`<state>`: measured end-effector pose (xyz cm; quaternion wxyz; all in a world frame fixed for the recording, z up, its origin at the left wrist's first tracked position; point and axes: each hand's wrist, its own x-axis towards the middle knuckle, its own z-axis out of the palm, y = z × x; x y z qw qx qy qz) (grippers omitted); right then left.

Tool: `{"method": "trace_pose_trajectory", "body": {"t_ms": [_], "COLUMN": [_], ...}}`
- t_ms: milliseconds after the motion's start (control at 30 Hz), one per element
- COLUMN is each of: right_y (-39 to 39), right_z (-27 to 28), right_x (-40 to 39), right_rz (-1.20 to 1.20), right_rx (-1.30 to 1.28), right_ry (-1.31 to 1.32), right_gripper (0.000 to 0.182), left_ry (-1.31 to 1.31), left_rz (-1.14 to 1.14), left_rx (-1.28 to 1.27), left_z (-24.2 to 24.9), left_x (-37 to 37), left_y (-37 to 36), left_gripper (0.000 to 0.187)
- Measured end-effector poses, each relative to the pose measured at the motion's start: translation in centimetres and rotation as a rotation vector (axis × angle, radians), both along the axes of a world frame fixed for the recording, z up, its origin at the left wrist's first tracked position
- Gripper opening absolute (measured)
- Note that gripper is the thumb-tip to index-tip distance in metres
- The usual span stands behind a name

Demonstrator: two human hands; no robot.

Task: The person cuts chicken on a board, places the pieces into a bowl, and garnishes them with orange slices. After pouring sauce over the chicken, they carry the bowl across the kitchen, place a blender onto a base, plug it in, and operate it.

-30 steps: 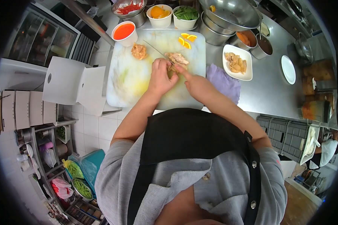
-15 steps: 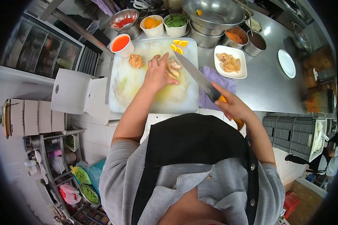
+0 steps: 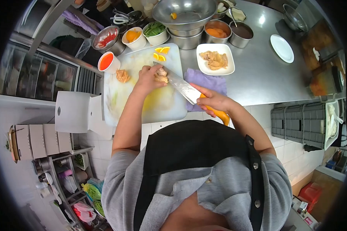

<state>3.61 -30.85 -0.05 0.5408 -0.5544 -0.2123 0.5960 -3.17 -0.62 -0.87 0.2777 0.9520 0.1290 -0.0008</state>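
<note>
My right hand [image 3: 214,101] grips the orange handle of a kitchen knife [image 3: 181,85]. The blade points up and left across the white cutting board [image 3: 121,107], its flat side turned toward me, and lies against the right side of a piece of cooked chicken [image 3: 161,76]. My left hand [image 3: 147,79] is closed around the chicken from the left, fingertips near the blade and partly hiding the meat. Left of that hand sits another lump of meat [image 3: 122,76]. Several orange slices [image 3: 160,50] lie at the board's far edge.
A white dish of meat pieces [image 3: 215,61] stands right of the board, beside a purple cloth [image 3: 210,82]. Behind are a cup of orange-red liquid [image 3: 106,61], a bowl of green leaves [image 3: 155,29], a large steel bowl [image 3: 184,15] and a white plate [image 3: 282,49].
The knife has come down from above the board to the chicken's right side, and its blade has turned flatter toward me. My left fingers have drawn in around the meat. The whole view has shifted.
</note>
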Motion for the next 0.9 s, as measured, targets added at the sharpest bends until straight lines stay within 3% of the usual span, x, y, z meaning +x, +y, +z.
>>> {"method": "trace_pose_trajectory", "body": {"t_ms": [133, 333, 433, 533, 733, 767, 900], "right_y": [-5.7, -10.9, -11.8, -12.8, -13.7, -13.7, -12.4], "right_z": [3.0, 5.7, 5.8, 6.5, 7.4, 7.1, 6.8], "right_x": [0.2, 1.1, 1.1, 0.0, -2.8, -3.1, -3.7], "right_rz": [-0.145, -0.415, -0.484, -0.548, -0.631, -0.631, -0.54], "right_rx": [-0.031, -0.221, -0.338, -0.432, -0.431, -0.392, -0.277], "right_ry": [-0.041, -0.225, -0.373, -0.48, -0.506, -0.505, -0.483], "right_gripper": [0.071, 0.069, 0.069, 0.067, 0.068, 0.068, 0.07], "left_ry": [-0.181, -0.108, -0.098, -0.094, -0.361, -0.417, -0.767], "left_rz": [-0.18, -0.2, -0.207, -0.205, -0.259, -0.213, -0.113], "left_rx": [0.015, -0.051, 0.045, 0.021, -0.114, -0.244, 0.215], "left_z": [1.8, 0.8, 0.6, 1.4, -1.3, -1.3, 0.3], "left_x": [3.8, 11.7, 11.6, 10.8, 10.3, 9.6, 5.2], "left_y": [-4.6, -12.7, -15.1, -15.7, -12.4, -12.4, -7.1], "left_gripper": [0.078, 0.087, 0.096, 0.093, 0.051, 0.037, 0.035]}}
